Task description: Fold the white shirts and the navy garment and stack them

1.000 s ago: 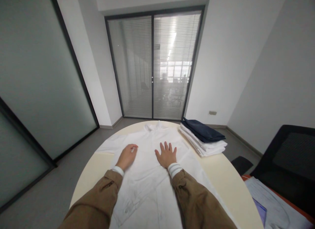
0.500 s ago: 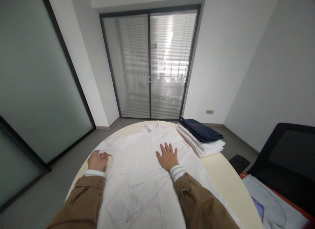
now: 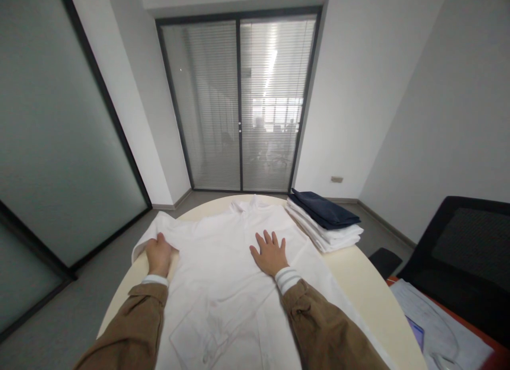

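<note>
A white shirt (image 3: 215, 253) lies spread over the round table, its collar at the far edge and wrinkles in the part nearest me. My left hand (image 3: 159, 256) is closed on the shirt's left sleeve, which is partly lifted and hangs at the table's left rim. Pressed flat on the shirt's upper right part is my right hand (image 3: 270, 252), fingers spread and holding nothing.
Folded white clothes (image 3: 334, 240) with a dark navy garment (image 3: 325, 209) on top are stacked at the table's (image 3: 358, 285) far right. A black chair (image 3: 462, 253) stands to the right, near papers (image 3: 442, 322) and a phone (image 3: 415, 332). Behind are glass doors (image 3: 239, 104).
My left hand has turned and gripped the sleeve, raising its cloth at the left edge of the table. My right hand stays spread on the shirt.
</note>
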